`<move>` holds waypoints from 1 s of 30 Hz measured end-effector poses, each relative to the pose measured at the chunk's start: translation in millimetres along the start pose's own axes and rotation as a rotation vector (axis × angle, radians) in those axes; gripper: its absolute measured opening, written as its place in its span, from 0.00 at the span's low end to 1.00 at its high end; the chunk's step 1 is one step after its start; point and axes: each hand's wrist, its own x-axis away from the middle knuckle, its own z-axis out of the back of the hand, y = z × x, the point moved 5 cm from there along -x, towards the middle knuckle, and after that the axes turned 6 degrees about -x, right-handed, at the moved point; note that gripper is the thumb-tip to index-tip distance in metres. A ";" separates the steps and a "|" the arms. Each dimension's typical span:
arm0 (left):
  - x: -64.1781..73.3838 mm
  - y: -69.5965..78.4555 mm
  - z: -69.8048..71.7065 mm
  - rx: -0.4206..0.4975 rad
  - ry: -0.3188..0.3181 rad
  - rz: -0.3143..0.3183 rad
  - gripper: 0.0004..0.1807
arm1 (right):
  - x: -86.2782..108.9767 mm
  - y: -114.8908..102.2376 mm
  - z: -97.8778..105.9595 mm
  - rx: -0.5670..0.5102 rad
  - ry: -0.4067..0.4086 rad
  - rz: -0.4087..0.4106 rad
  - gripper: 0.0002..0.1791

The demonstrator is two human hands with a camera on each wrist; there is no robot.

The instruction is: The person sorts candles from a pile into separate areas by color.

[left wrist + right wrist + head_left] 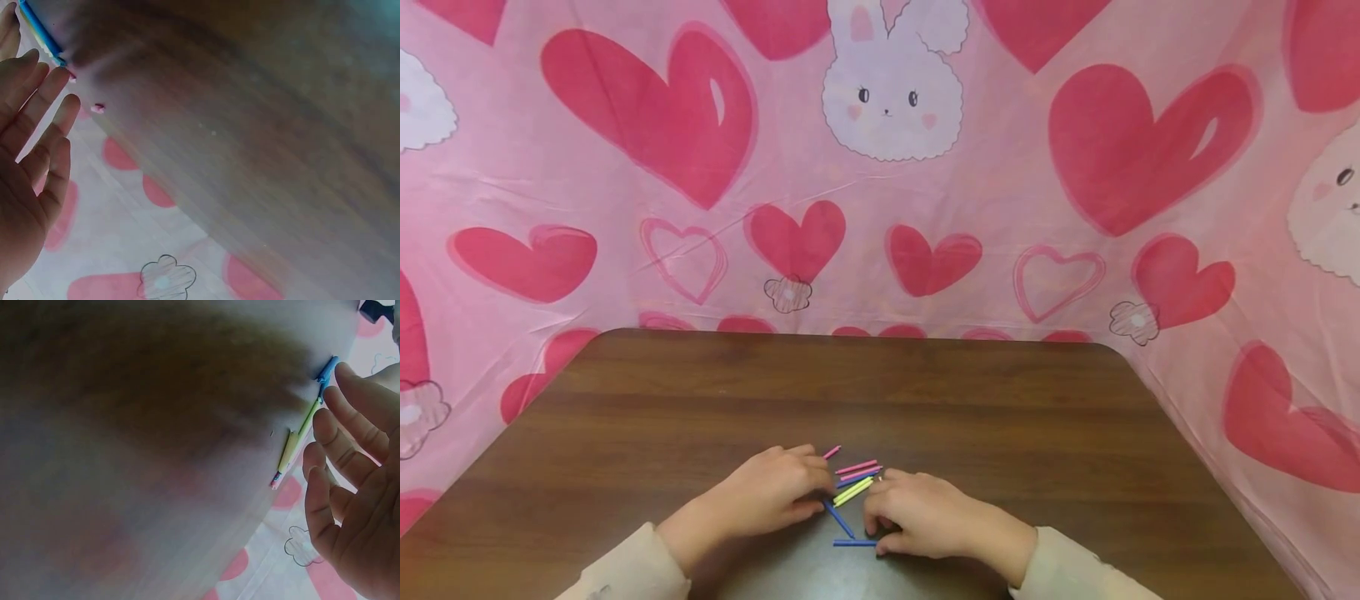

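Observation:
Several thin coloured sticks lie loosely together on the brown table between my two hands. Yellow sticks (853,492) are in the middle, with pink sticks (856,467) behind them. A blue stick (839,518) slants beside the thumb of my left hand (778,487), whose loosely bent fingers rest at the left side of the pile. Nearer to me lies another blue stick (853,543), its right end at the thumb tip of my right hand (925,517). In the right wrist view, the relaxed fingers of that hand (356,469) are spread beside a yellow stick (287,452).
The wooden table (880,383) reaches back to a pink cloth (925,192) with hearts and rabbits, which hangs behind it and along both sides. One pink stick (832,452) lies apart, just beyond the left fingers.

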 end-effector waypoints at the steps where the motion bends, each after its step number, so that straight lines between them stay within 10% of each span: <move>1: -0.4 0.5 -0.5 -0.006 -0.009 0.007 0.09 | -0.1 -0.1 -0.3 0.004 -0.002 -0.003 0.09; 30: -6.7 1.8 -6.0 -0.037 -0.056 0.008 0.07 | -3.6 -5.4 -5.4 0.066 -0.014 -0.005 0.10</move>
